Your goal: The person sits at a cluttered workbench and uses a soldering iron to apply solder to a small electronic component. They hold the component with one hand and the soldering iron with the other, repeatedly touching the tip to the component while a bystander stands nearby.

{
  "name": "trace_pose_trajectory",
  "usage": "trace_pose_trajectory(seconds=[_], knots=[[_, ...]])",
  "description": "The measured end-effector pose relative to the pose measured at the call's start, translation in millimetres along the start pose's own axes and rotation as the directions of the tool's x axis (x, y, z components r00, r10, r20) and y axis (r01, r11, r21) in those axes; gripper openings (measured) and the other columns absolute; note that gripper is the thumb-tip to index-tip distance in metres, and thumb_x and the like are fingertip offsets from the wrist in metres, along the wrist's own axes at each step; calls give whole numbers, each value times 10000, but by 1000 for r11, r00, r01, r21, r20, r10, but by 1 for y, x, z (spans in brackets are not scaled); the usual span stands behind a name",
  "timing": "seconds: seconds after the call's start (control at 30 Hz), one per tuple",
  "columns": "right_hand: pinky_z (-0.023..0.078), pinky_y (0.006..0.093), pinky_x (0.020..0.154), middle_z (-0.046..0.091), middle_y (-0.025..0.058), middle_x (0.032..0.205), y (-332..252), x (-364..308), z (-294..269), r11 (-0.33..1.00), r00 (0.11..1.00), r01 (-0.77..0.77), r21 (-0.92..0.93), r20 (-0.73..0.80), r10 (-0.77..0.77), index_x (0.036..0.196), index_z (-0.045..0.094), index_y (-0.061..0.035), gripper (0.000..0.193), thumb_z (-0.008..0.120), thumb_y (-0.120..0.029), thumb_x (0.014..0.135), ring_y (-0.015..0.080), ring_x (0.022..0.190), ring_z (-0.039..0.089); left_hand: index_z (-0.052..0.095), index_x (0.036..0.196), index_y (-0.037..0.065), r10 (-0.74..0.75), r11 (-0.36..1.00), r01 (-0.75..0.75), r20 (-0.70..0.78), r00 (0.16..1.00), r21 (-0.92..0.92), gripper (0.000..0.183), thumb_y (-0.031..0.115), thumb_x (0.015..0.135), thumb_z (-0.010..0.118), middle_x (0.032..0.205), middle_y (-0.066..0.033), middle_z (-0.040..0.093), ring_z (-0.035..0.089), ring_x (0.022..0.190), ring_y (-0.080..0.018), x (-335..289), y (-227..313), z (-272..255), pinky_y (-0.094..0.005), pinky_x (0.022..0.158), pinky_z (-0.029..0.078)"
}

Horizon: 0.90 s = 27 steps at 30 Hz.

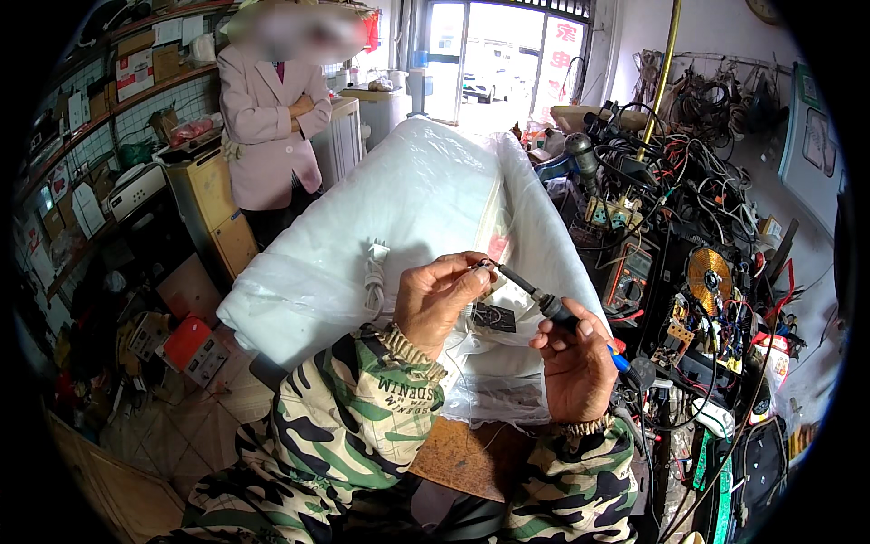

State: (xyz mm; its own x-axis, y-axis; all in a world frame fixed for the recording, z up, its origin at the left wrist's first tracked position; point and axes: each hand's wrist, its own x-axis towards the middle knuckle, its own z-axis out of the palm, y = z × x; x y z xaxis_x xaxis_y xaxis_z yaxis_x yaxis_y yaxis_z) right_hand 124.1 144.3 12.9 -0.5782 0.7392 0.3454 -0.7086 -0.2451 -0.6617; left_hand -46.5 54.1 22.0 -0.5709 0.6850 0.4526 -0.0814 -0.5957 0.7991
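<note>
My right hand (580,367) grips a soldering iron (555,311) by its dark handle, the shaft slanting up and left. Its tip meets a small dark part (489,268) pinched between the thumb and fingers of my left hand (435,304). That part is too small to name. Below my hands is a large pale object wrapped in clear plastic sheeting (362,218). On the sheeting, left of my left hand, rests a bundled white power cord (374,272) with its plug. Between my hands, a black printed panel (494,317) lies under the iron, partly hidden.
Cables, tools and electronic parts crowd the right side, with a multimeter (630,276) and a copper coil (710,275). A person (272,127) stands with folded arms at the far left. Shelves (136,100) line the left wall. A wooden surface (471,458) shows below my hands.
</note>
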Motion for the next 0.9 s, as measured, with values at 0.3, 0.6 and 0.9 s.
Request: trace_pose_trajectory(seconds=[0.3,0.6,0.9], knots=[[549,388,781,631,188,866,-1,0,1,1000,1000,2,-9,-8,-2,1182,557,113,410,581,-205,923,286,808,652,661,1071,-70,-2,1000,2,7,1000,-4,204,79,934,635,1027,-105,676,641,926,-135,2,-1,-1,-273,854,509],[540,380,798,655,218,929,0,1,-4,1000,1000,18,13,6,-19,1209,544,95,407,550,-210,940,285,804,660,645,1092,-76,-23,999,23,-8,1000,-23,219,75,935,629,1060,-146,677,661,969,-172,0,0,1,-297,878,522],[529,368,793,661,212,922,-1,1,-4,999,999,35,6,-19,-35,1211,546,79,395,531,-216,948,275,786,661,585,1191,-100,-11,1000,11,1,1000,-16,311,57,927,633,1058,-175,684,668,989,-182,2,-3,0,-305,905,529]])
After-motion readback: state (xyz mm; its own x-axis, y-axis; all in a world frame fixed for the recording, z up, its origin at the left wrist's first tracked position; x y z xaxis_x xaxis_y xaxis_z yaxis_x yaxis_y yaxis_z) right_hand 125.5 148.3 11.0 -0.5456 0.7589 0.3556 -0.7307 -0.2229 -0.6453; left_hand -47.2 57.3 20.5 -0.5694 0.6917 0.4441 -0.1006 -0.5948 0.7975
